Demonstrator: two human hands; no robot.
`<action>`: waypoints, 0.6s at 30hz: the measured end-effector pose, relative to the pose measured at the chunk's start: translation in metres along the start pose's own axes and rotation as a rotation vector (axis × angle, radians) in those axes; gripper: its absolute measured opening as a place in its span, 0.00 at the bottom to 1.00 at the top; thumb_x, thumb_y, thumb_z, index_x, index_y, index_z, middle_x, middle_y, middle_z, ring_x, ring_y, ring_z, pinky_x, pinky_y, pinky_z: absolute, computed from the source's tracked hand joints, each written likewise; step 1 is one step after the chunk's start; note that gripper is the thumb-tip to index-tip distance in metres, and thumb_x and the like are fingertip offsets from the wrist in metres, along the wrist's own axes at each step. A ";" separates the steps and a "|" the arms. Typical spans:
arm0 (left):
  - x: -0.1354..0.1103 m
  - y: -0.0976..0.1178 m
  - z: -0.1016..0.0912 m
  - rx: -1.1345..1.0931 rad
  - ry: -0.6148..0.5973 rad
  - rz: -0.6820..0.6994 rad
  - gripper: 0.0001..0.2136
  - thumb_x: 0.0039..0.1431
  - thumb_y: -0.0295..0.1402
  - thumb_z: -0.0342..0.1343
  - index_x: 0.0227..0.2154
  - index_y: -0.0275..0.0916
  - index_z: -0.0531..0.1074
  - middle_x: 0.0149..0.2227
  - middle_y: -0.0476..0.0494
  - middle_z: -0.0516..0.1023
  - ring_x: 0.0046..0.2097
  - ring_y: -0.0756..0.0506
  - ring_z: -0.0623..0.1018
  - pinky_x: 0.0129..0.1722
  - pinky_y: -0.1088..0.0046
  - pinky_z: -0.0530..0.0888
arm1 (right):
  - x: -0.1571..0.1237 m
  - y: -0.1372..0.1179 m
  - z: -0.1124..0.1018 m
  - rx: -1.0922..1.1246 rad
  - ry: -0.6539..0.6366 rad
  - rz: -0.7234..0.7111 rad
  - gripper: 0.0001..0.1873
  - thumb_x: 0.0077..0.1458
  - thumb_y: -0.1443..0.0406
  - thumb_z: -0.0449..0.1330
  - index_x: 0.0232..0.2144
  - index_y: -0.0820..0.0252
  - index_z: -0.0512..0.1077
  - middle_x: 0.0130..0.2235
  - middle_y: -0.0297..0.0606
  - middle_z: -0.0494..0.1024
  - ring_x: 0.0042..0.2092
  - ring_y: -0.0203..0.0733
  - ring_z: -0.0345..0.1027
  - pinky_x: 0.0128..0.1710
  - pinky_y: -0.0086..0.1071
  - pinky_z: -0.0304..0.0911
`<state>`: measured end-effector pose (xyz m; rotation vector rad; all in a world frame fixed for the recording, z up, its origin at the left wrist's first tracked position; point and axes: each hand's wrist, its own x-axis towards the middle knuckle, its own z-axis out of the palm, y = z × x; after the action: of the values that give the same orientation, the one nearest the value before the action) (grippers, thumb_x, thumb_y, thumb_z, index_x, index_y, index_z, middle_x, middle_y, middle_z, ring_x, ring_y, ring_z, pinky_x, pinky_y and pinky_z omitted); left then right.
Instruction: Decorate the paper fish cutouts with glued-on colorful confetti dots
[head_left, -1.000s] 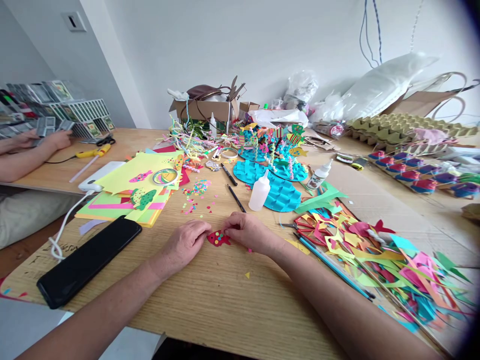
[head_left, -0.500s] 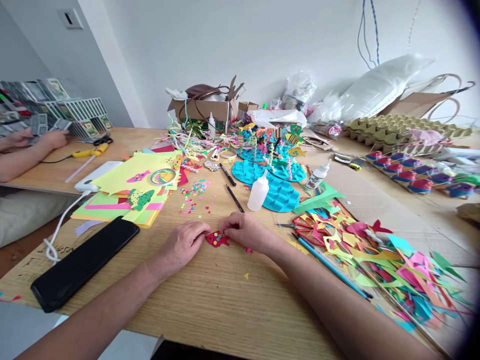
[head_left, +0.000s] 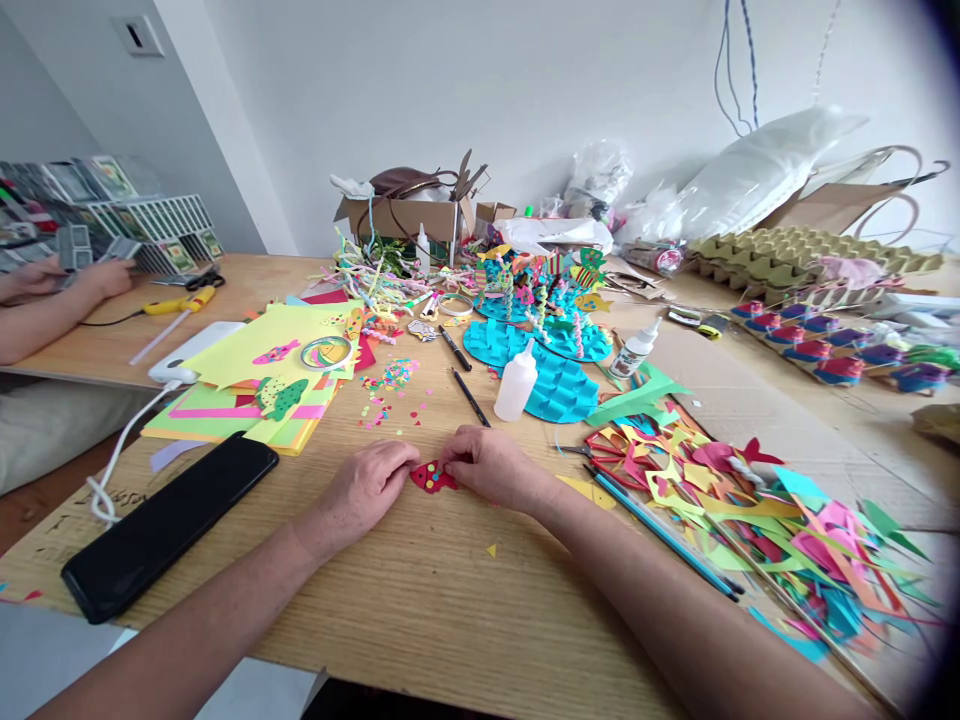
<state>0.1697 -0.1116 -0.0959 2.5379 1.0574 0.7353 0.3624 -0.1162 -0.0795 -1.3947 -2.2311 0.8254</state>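
A small red paper fish (head_left: 430, 478) with coloured dots lies on the wooden table between my two hands. At its head end, the closed fingertips of my left hand (head_left: 373, 482) pinch the edge. My right hand (head_left: 486, 464) is also closed, its thumb and forefinger on the fish's upper back toward the tail; whether a dot is between them is too small to see. Beyond the hands stand a white glue bottle (head_left: 516, 384) and a black pen (head_left: 470, 397). Loose paper dots (head_left: 391, 376) are scattered behind my left hand.
Left of me lie a black phone (head_left: 172, 525) and coloured paper sheets (head_left: 247, 350). Paper scraps (head_left: 810, 540) and a blue pencil (head_left: 660, 530) lie at the right. Blue egg-tray pieces (head_left: 559, 385) sit farther back. Another person's hands (head_left: 105, 280) work at far left.
My right hand has shifted slightly left over the fish, and a pink bit seen beneath it before is now hidden. My left hand stays in place.
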 end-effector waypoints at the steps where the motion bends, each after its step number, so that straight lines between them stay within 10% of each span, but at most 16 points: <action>1: 0.000 0.000 0.000 0.002 0.000 0.001 0.08 0.51 0.20 0.46 0.28 0.38 0.67 0.28 0.48 0.73 0.32 0.49 0.73 0.33 0.75 0.69 | 0.000 0.000 0.001 0.007 0.006 -0.002 0.09 0.45 0.72 0.54 0.22 0.58 0.73 0.27 0.32 0.71 0.30 0.33 0.63 0.29 0.23 0.56; 11: 0.001 0.003 -0.003 -0.029 -0.051 -0.055 0.07 0.52 0.22 0.47 0.28 0.38 0.68 0.28 0.48 0.74 0.32 0.49 0.74 0.32 0.75 0.69 | -0.001 -0.002 -0.015 0.197 0.235 0.059 0.09 0.49 0.70 0.50 0.29 0.63 0.71 0.27 0.32 0.72 0.30 0.33 0.63 0.28 0.24 0.57; 18: 0.022 -0.015 -0.058 -0.256 -0.013 -0.245 0.06 0.53 0.30 0.47 0.30 0.37 0.68 0.31 0.47 0.75 0.35 0.49 0.74 0.35 0.75 0.70 | -0.030 -0.041 -0.020 0.051 0.178 -0.145 0.09 0.47 0.74 0.52 0.26 0.60 0.70 0.27 0.33 0.73 0.31 0.34 0.64 0.31 0.25 0.57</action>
<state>0.1419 -0.0812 -0.0476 2.1501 1.1613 0.7326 0.3599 -0.1514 -0.0381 -1.2158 -2.1303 0.6766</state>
